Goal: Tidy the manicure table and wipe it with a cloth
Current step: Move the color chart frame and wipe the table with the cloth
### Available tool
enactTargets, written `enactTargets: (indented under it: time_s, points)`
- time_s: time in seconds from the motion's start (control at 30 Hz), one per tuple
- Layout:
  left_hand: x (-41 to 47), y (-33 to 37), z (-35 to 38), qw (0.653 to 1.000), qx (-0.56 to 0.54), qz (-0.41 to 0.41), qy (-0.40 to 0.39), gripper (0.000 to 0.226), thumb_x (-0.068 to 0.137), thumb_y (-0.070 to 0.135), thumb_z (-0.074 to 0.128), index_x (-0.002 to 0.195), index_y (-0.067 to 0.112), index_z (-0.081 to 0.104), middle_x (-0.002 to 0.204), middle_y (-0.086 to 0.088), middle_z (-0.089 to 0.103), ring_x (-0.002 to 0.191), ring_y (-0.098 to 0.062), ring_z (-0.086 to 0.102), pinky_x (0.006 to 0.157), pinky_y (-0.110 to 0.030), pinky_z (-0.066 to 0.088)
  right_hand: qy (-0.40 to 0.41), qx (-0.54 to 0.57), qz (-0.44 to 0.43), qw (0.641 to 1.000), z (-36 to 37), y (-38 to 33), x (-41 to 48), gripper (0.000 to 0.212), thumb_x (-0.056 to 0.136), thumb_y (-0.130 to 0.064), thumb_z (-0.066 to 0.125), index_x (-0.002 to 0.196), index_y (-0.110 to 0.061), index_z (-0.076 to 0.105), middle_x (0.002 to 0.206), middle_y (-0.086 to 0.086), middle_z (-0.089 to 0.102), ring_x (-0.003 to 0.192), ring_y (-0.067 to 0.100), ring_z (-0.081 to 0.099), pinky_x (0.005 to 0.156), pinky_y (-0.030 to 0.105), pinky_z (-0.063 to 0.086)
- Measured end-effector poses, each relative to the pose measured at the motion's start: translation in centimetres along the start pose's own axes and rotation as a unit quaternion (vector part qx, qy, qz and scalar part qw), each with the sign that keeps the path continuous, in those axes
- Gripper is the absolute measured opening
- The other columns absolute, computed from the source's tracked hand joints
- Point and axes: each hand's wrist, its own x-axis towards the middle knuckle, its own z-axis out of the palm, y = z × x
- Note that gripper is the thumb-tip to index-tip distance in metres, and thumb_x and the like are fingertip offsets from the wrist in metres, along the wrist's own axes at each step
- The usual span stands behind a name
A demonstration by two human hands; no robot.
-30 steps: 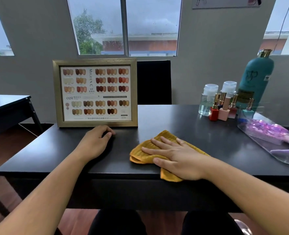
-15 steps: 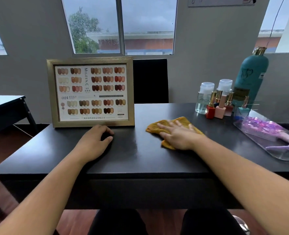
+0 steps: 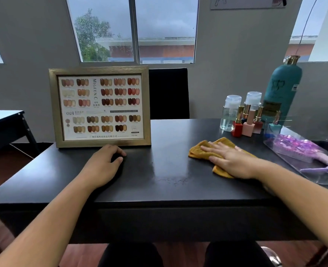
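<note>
A mustard-yellow cloth (image 3: 198,150) lies on the black manicure table (image 3: 159,174), right of centre. My right hand (image 3: 234,160) presses flat on the cloth, fingers spread and pointing left, covering most of it. My left hand (image 3: 103,164) rests on the tabletop with loosely curled fingers and holds nothing. Its fingertips sit just in front of the gold-framed nail colour chart (image 3: 101,106).
At the back right stand three nail polish bottles (image 3: 246,126), two clear pump bottles (image 3: 229,112) and a tall teal bottle (image 3: 280,91). A clear tray (image 3: 319,178) with purple tools lies at the right edge. A black chair back (image 3: 169,93) is behind the table.
My right hand has slid the cloth away from the front edge, toward the back and then right, closer to the polish bottles. My left hand has stayed in place.
</note>
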Motion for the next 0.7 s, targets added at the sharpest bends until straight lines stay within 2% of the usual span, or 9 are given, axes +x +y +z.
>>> enactTargets:
  time_s: [0.1,0.2,0.37,0.5,0.53,0.6,0.7]
  points:
    - [0.1,0.1,0.0,1.0,0.003,-0.003,-0.001,0.014,0.091,0.02,0.052,0.1,0.026,0.061,0.111,0.006,0.055,0.102,-0.008,0.046,0.088,-0.024,0.032,0.008,-0.018,0.08,0.997,-0.4,-0.9,4.4,0.051,0.1,-0.048,0.023,0.149,-0.04,0.012,0.161,-0.009,0.0,0.148,0.017,-0.001,0.115,0.052,0.0]
    - [0.1,0.1,0.0,1.0,0.005,-0.007,0.0,0.014,0.091,0.02,0.053,0.1,0.027,0.061,0.109,0.008,0.054,0.101,-0.007,0.045,0.087,-0.023,0.032,-0.003,-0.019,0.089,0.996,-0.4,-3.7,7.2,0.053,0.099,-0.049,0.022,0.15,-0.039,0.01,0.161,-0.006,-0.001,0.148,0.02,-0.001,0.116,0.053,-0.001]
    - [0.0,0.1,-0.1,1.0,0.002,-0.003,0.008,0.014,0.091,0.018,0.052,0.099,0.026,0.061,0.107,0.009,0.054,0.1,-0.007,0.045,0.087,-0.023,0.032,-0.02,-0.017,-0.06,0.998,0.9,-7.3,4.2,0.05,0.099,-0.048,0.025,0.148,-0.044,0.013,0.16,-0.013,0.0,0.147,0.014,-0.003,0.117,0.05,-0.002]
    - [0.0,0.2,-0.1,1.0,0.001,-0.004,0.007,0.014,0.091,0.019,0.052,0.1,0.026,0.061,0.106,0.01,0.053,0.1,-0.006,0.044,0.087,-0.023,0.031,-0.027,0.012,-0.183,0.983,2.1,-5.9,-2.0,0.045,0.095,-0.059,0.021,0.138,-0.063,0.011,0.153,-0.032,0.0,0.141,-0.006,-0.008,0.114,0.033,-0.006]
    - [0.0,0.3,-0.1,1.0,0.003,-0.005,0.006,0.015,0.091,0.019,0.052,0.101,0.025,0.061,0.106,0.01,0.052,0.1,-0.006,0.044,0.087,-0.023,0.031,-0.032,0.021,-0.179,0.983,1.7,-5.2,-2.9,0.043,0.095,-0.058,0.022,0.136,-0.065,0.013,0.152,-0.034,0.001,0.141,-0.008,-0.007,0.114,0.032,-0.006]
    - [-0.1,0.4,-0.1,1.0,0.006,-0.007,0.006,0.015,0.091,0.019,0.052,0.101,0.025,0.061,0.107,0.009,0.053,0.1,-0.006,0.043,0.087,-0.023,0.031,-0.025,0.025,-0.117,0.993,0.7,-3.2,-3.6,0.042,0.098,-0.051,0.025,0.138,-0.061,0.016,0.153,-0.03,0.004,0.143,-0.005,-0.005,0.117,0.039,-0.006]
    - [-0.1,0.6,-0.1,1.0,0.01,-0.01,0.005,0.015,0.091,0.019,0.052,0.102,0.024,0.062,0.11,0.007,0.054,0.099,-0.007,0.044,0.087,-0.023,0.031,0.015,0.002,0.085,0.996,-0.1,-0.4,-3.9,0.049,0.098,-0.053,0.023,0.146,-0.048,0.013,0.159,-0.016,0.0,0.147,0.01,-0.003,0.116,0.054,-0.004]
